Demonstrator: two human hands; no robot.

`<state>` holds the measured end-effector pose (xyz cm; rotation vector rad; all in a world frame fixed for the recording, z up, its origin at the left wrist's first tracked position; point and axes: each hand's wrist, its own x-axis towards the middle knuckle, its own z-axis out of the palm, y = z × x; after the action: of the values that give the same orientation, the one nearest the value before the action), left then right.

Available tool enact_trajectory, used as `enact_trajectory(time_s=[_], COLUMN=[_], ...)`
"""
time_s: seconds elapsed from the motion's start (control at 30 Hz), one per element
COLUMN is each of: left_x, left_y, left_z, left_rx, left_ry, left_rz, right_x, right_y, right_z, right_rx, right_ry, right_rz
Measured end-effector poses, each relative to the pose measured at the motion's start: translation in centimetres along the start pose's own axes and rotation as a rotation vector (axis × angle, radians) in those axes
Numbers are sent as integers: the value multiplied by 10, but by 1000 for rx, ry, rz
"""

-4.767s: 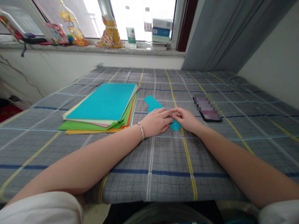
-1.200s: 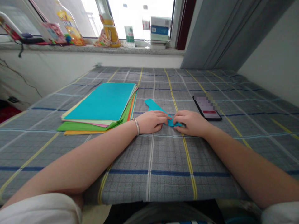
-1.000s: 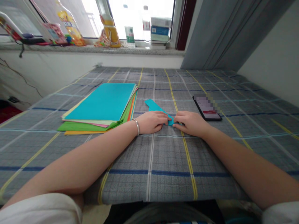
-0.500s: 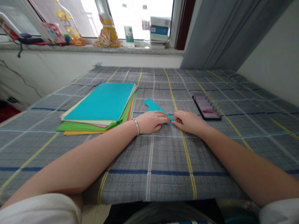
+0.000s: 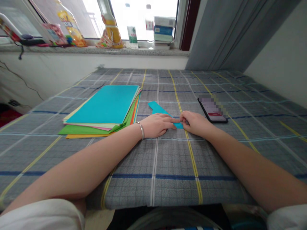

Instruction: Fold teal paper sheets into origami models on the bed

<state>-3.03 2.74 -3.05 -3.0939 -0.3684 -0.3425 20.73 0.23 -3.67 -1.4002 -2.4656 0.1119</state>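
Note:
A folded piece of blue paper point(image 5: 159, 109) lies on the checked cloth in the middle of the table, partly covered by my fingers. My left hand point(image 5: 157, 125), with a silver bangle at the wrist, rests on it from the left, fingers stretched out flat and pressing it down. On the other side my right hand point(image 5: 195, 123) pinches the paper's right end between thumb and curled fingers. Both hands' fingertips are close together, almost touching. The exact folds beneath the fingers are hidden.
A stack of coloured paper sheets point(image 5: 105, 105), blue on top, lies to the left. A phone point(image 5: 213, 111) with a partly blurred screen lies on the right. Bottles, a tube and boxes stand on the windowsill point(image 5: 83, 50) behind the table point(image 5: 134, 188).
My right hand has shifted slightly right and its end of the blue paper now shows wider between the hands. My left fingers have stretched a little further right along it.

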Motion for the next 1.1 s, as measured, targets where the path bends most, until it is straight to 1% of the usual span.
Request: enact_trajectory(time_s=[0.13,0.23,0.33,0.43,0.5,0.57,0.83,1.1], left_x=[2,3,4,4,3,3,4,11], left_y=[5,8,9,8,7,6,5,8], left_z=[0,0,-1,0,0,1,2,0], left_rx=[6,-4,6,29,45,49,23,124], left_ry=[-49,-61,-59,-53,-56,-51,-29,-56], left_rz=[-54,-87,-101,-86,-59,-40,-31,-25], right_x=[-4,-8,-10,-11,-11,-11,-13,-12], right_y=[10,15,14,7,4,2,5,-3], right_z=[-5,-10,-14,-13,-12,-11,-14,-19], right_rx=[31,113,152,76,18,-17,-27,-143], right_ry=[18,56,86,47,5,-11,-2,-13], right_rz=[-51,-144,-276,-349,-364,-370,-378,-371])
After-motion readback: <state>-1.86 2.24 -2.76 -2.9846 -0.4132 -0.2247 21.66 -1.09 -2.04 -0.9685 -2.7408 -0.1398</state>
